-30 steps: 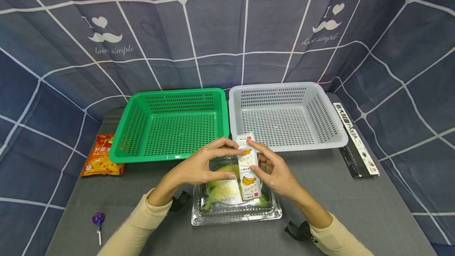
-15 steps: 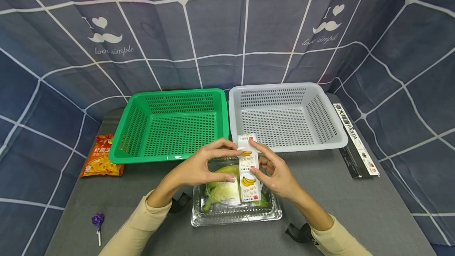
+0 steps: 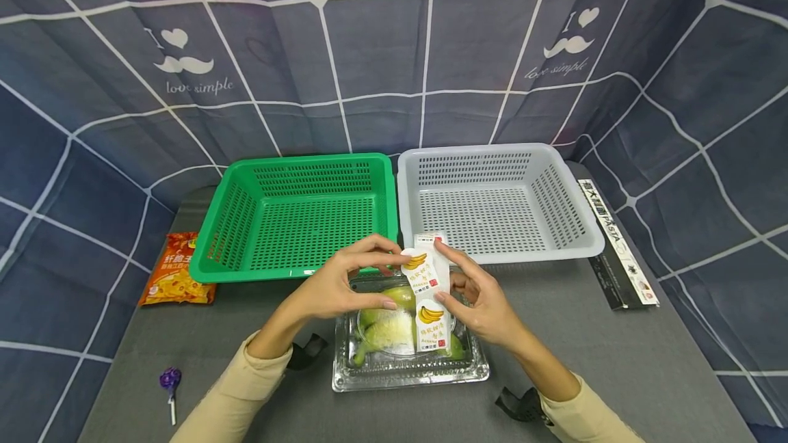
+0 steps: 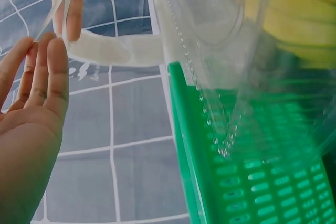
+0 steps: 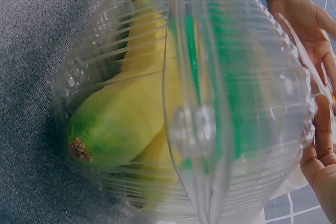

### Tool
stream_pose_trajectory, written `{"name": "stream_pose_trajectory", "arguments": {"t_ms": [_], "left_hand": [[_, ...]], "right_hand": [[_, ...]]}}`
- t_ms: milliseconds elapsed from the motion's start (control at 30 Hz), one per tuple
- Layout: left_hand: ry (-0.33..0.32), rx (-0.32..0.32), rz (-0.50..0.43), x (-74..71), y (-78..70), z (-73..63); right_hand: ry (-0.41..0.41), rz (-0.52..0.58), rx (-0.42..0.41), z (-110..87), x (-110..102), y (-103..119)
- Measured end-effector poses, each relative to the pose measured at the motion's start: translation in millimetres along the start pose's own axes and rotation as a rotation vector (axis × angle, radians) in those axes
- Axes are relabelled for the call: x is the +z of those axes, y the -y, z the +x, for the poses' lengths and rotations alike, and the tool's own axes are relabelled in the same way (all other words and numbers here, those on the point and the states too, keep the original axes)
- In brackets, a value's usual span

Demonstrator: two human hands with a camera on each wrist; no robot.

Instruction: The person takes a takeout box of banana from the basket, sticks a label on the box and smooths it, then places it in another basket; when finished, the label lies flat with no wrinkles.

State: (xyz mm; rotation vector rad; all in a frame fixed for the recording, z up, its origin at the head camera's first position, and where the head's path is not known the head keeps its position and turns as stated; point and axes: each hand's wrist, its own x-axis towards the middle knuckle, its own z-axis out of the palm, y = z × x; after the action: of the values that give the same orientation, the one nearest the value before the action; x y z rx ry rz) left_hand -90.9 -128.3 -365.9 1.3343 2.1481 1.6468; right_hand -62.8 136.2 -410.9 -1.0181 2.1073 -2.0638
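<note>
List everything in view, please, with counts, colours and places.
Sticker strip: one, white and yellow, in hands
Plastic container: one, clear, beneath strip
Fruit: count unclear, yellow-green, inside container
Left basket: one, green, back
Right basket: one, pale grey, back
Snack bag: one, orange, left
Lollipop: one, purple, front left
Pasta box: one, black-and-white, right
Tabletop: one, dark grey, underneath
Gridded cloth: count unclear, grey, behind and alongside
Straps: two, black, near wrists
Sleeves: two, beige, forearms
Left hand: one, bare, on strip
Right hand: one, bare, on strip
</note>
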Motion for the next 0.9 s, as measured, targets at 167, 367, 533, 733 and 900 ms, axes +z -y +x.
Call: {"name": "stream_pose_trajectory", "arguments": {"t_ms": [167,367,533,733,900], "left_hand": [[0.002,-0.015,-0.059,-3.0,-0.8,-2.1],[0.016,-0.031,-0.094,-3.2,-1.2,-2.3],[0.026,-0.072,-0.175,-8.5,1.7,-13.6],[0.107,-0.164,-0.248,-2.3,13.7,-31.1],[0.176,-0.214,-0.069,10.6,21.3,-37.0]], "right_hand": [[-0.006,-0.005,0.000,-1.5,-2,0],[-0.004,0.002,-0.003,-2.4,-3,-1],[-0.023,-0.002,-0.018,-3.5,-6,0],[-0.052,-0.002,-0.028,-3.6,-11,7],[-0.049,-0.005,-0.026,-3.5,-14,11]]}}
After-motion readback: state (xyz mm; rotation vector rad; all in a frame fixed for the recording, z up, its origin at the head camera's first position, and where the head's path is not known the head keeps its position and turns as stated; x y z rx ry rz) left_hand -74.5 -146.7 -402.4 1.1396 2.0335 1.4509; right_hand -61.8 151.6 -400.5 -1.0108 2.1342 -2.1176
